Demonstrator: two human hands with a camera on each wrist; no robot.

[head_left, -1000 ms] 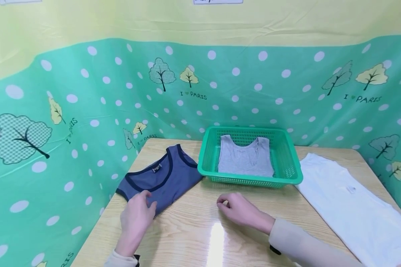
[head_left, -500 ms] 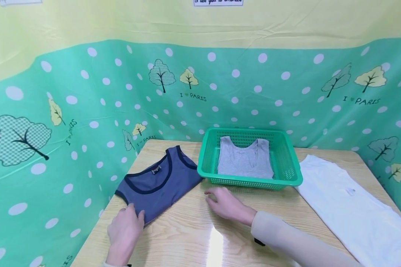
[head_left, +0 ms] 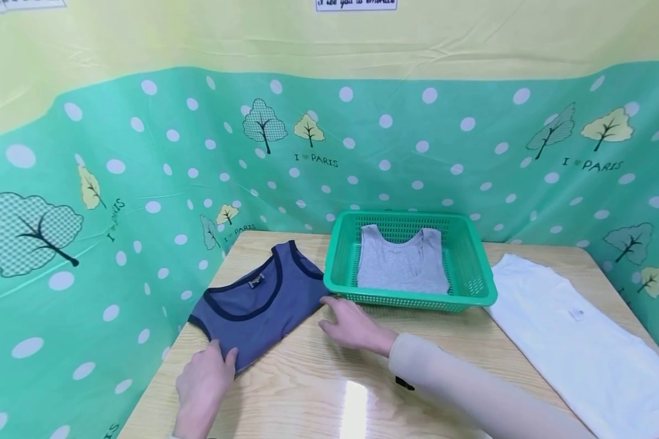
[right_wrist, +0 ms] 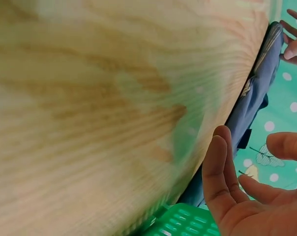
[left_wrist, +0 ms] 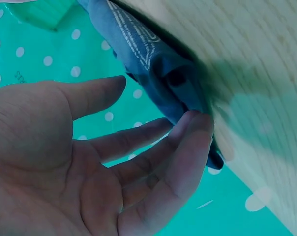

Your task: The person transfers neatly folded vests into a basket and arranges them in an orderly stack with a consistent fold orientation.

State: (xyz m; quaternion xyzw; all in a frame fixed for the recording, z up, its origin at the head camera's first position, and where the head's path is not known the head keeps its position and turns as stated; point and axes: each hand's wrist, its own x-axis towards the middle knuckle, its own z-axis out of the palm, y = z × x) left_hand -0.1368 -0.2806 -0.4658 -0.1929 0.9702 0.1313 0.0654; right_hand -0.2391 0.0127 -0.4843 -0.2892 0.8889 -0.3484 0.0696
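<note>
A folded navy tank top (head_left: 285, 308) with black trim lies at the left of the table, neckline facing away. My left hand (head_left: 204, 381) is at its near left corner. In the left wrist view, that hand's fingertips touch the folded edge of the tank top (left_wrist: 131, 42), while the thumb stands apart from the cloth. My right hand (head_left: 354, 325) is beside the tank top's right end, just in front of the basket. The right wrist view has the right hand (right_wrist: 261, 196) with thumb and fingers spread, close to the tank top's edge (right_wrist: 256, 93).
A green plastic basket (head_left: 412, 299) stands at the back of the wooden table (head_left: 302, 396), holding a folded grey tank top (head_left: 398, 268). To its right lies a white shirt (head_left: 571, 329). A green dotted cloth (head_left: 384, 164) hangs behind and at the sides.
My left hand has come down and toward me to the navy tank top's near corner. The right hand has moved left to its right end, its fingers opening out.
</note>
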